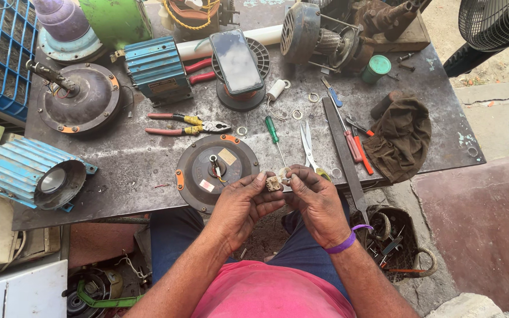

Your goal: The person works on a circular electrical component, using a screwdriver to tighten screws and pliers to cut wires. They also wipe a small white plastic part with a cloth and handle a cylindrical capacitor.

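Observation:
Both my hands meet at the near edge of a dark metal worktable (pixel 136 171). My left hand (pixel 244 203) pinches a small whitish part (pixel 276 182) between thumb and fingers. My right hand (pixel 316 203), with a purple band on its wrist, grips the same part from the right side. Just left of my hands lies a round dark motor cover (pixel 201 171) with orange tabs and a wire at its hub. Scissors (pixel 308 147) and a green-handled screwdriver (pixel 273 132) lie just beyond my fingers.
Pliers (pixel 187 125) with red handles, a phone (pixel 237 62) on a round stand, a blue finned housing (pixel 157 69), a flat file (pixel 341 150), a brown cloth (pixel 400 138), a green cap (pixel 376 66) and several motor parts crowd the table. A bucket of tools (pixel 393 244) stands at the right.

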